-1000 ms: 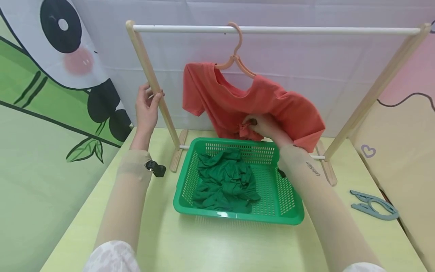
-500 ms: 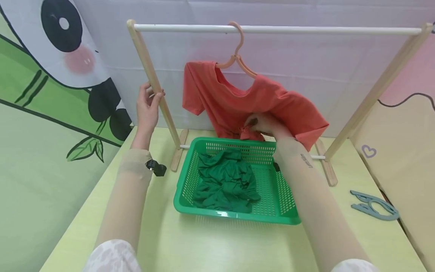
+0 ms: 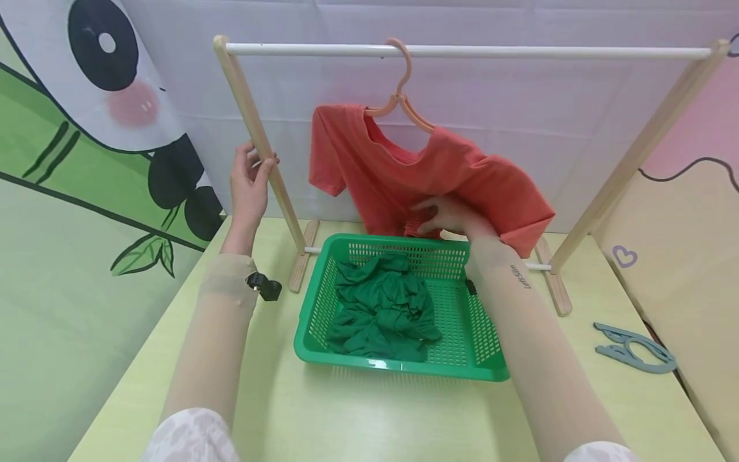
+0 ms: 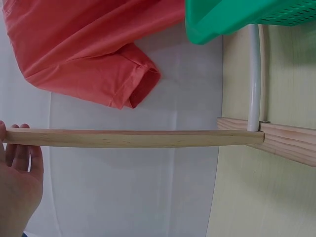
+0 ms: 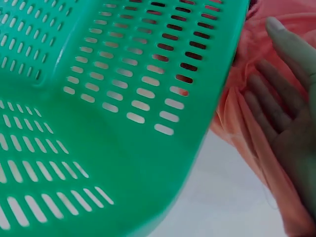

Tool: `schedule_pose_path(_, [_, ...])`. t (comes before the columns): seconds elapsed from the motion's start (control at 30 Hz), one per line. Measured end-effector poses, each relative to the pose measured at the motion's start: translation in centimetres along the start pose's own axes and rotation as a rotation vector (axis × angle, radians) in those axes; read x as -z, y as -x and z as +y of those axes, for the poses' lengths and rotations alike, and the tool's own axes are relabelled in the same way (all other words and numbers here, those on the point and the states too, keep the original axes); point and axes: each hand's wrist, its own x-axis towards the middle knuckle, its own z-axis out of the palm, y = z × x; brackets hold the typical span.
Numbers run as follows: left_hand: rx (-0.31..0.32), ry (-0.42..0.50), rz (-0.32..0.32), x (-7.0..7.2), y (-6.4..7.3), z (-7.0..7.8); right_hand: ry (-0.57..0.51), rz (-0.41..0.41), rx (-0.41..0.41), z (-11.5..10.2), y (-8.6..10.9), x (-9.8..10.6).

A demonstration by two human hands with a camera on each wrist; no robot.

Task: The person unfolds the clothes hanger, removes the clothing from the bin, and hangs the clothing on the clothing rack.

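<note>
A red T-shirt (image 3: pixel 375 154) hangs on an orange hanger (image 3: pixel 403 77), its right shoulder sagging lower than the left. My right hand (image 3: pixel 450 215) lies against the shirt's lower front, behind the back rim of the basket. In the right wrist view, the fingers (image 5: pixel 274 94) are extended along the gathered red cloth, with the thumb held away from them. My left hand (image 3: pixel 251 183) holds the rack's left wooden post (image 3: pixel 260 128) between thumb and fingers. The left wrist view shows those fingers (image 4: pixel 22 155) around the post, beyond the shirt's sleeve.
A green basket (image 3: pixel 404 367) stands in front of the rack with a crumpled green garment (image 3: pixel 383 308) inside. The hanger hooks over the white rail (image 3: pixel 519 52). A folded grey-blue hanger (image 3: pixel 637 350) lies on the table at the right. A cloth backdrop rises behind the rack.
My right hand has loosened its pinch on the bunched shirt hem, and its fingers are now spread against the cloth. My left hand stays on the post.
</note>
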Motion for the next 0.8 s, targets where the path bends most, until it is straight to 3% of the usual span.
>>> schedule_pose_path(0.2, [0.005, -0.01, -0.004, 0.0, 0.0, 0.0, 0.092, 0.063, 0.017, 0.5, 0.2, 0.0])
schedule_pose_path(0.33, [0.002, 0.005, 0.0, 0.0, 0.0, 0.0, 0.093, 0.056, 0.048, 0.4, 0.3, -0.3])
schedule_pose_path(0.67, [0.007, 0.001, -0.002, -0.2, 0.2, 0.1, 0.104, -0.156, 0.145, -3.0, 1.8, -2.0])
schedule_pose_path(0.8, [-0.001, 0.003, 0.01, -0.2, 0.1, 0.1, 0.105, -0.177, 0.187, -5.1, 3.1, -2.3])
